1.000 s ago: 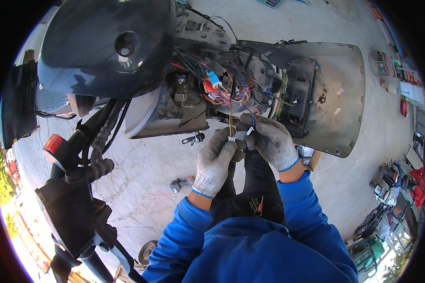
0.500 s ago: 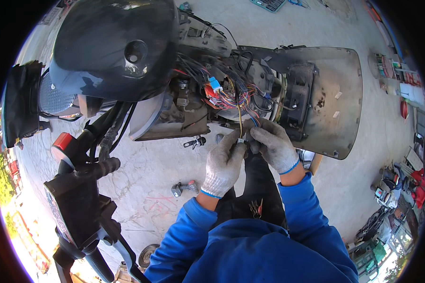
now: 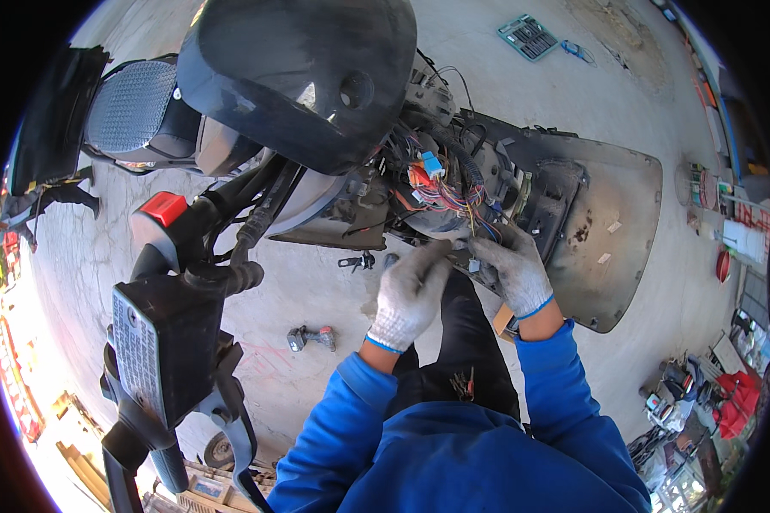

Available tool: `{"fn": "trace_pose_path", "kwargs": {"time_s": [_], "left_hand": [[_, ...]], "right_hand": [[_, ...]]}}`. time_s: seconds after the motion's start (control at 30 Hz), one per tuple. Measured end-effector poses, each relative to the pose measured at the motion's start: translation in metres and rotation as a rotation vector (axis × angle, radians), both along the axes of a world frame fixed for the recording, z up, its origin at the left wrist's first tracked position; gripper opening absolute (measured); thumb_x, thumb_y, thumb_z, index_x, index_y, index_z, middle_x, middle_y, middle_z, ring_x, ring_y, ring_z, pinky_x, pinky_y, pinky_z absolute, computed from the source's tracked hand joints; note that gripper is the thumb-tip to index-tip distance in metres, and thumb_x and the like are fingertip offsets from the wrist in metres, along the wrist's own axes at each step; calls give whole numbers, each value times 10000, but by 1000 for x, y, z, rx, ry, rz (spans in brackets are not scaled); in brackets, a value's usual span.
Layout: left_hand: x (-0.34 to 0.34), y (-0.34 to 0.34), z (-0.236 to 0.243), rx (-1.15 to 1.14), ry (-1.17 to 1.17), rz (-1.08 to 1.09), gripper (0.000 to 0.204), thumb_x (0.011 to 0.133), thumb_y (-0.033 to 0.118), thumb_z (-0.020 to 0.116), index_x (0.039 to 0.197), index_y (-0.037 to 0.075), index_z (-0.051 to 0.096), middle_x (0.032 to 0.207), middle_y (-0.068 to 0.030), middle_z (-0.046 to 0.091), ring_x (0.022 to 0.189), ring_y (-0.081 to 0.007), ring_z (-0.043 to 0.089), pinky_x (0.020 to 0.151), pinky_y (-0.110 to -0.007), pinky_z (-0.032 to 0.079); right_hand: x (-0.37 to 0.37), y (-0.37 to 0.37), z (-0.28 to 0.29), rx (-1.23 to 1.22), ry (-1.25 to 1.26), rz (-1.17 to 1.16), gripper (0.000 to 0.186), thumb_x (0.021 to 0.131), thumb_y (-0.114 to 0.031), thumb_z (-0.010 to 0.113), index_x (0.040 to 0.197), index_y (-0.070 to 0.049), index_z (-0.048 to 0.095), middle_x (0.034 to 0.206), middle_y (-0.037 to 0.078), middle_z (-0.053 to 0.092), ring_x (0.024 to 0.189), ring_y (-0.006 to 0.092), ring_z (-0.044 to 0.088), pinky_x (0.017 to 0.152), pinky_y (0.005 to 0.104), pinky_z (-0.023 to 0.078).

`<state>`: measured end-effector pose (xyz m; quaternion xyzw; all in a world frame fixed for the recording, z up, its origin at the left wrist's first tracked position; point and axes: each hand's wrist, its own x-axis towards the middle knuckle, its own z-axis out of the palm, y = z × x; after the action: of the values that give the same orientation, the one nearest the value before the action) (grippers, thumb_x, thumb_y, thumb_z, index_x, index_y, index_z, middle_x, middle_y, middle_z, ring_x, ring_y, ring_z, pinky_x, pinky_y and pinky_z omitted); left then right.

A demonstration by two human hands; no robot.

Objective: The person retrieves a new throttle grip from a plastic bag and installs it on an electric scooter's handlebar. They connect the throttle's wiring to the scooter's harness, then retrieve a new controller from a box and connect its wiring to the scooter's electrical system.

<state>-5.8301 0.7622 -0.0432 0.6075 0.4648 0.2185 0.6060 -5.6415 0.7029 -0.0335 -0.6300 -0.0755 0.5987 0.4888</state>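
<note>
Both my hands wear white knit gloves and work at the lower edge of an opened scooter front, beside a tangle of coloured wires (image 3: 458,195). My right hand (image 3: 520,269) pinches thin wires that come down from the tangle. A small white plug connector (image 3: 474,266) shows just below its thumb. My left hand (image 3: 409,292) is closed, fingertips bent together a little left of the connector; whatever they hold is hidden. Among the wires sit a light-blue connector (image 3: 432,164) and a red-orange one (image 3: 418,176).
A large dark scooter panel (image 3: 291,77) is at upper left, above the handlebar with its black reservoir (image 3: 167,342). A broad panel (image 3: 612,231) extends right. On the concrete floor lie a cordless drill (image 3: 311,339) and an open tool case (image 3: 528,38). Assorted items line the right side.
The view has shifted, so the scooter appears further right and lower. My left hand has drawn away from the white connector, which now shows beside my right hand's fingertips.
</note>
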Motion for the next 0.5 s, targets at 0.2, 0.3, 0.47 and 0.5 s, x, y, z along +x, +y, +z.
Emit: {"fn": "trace_pose_path", "kwargs": {"time_s": [0.2, 0.3, 0.47, 0.5], "left_hand": [[41, 65, -5, -375, -193, 566, 238, 1007, 226, 751, 1019, -12, 744, 788, -17, 672, 654, -78, 565, 581, -249, 433], [57, 83, -13, -267, 31, 522, 241, 994, 232, 767, 1031, -6, 755, 776, -12, 664, 632, -72, 548, 546, -255, 405], [63, 86, -22, -133, 235, 483, 380, 938, 321, 734, 1041, -41, 785, 923, -160, 801, 858, -222, 736, 839, -360, 550], [62, 88, -24, -98, 280, 459, 374, 936, 322, 726, 1030, -35, 787, 921, -170, 800, 861, -254, 747, 834, -373, 556]], "right_hand": [[16, 0, -6, -8, -17, 113, 241, 929, -149, 795, 1086, 23, 731, 773, 1, 671, 553, 59, 522, 504, 235, 367], [25, -2, -11, 3, 87, 125, 390, 925, -125, 793, 1255, 65, 710, 820, 18, 698, 545, 58, 522, 491, 229, 362], [30, -2, -15, 4, 157, 129, 366, 920, -111, 802, 1226, 69, 710, 794, 25, 675, 556, 71, 537, 500, 233, 391], [31, -2, -16, 8, 157, 133, 352, 920, -106, 801, 1213, 68, 711, 795, 27, 676, 560, 70, 537, 502, 233, 394]]}}
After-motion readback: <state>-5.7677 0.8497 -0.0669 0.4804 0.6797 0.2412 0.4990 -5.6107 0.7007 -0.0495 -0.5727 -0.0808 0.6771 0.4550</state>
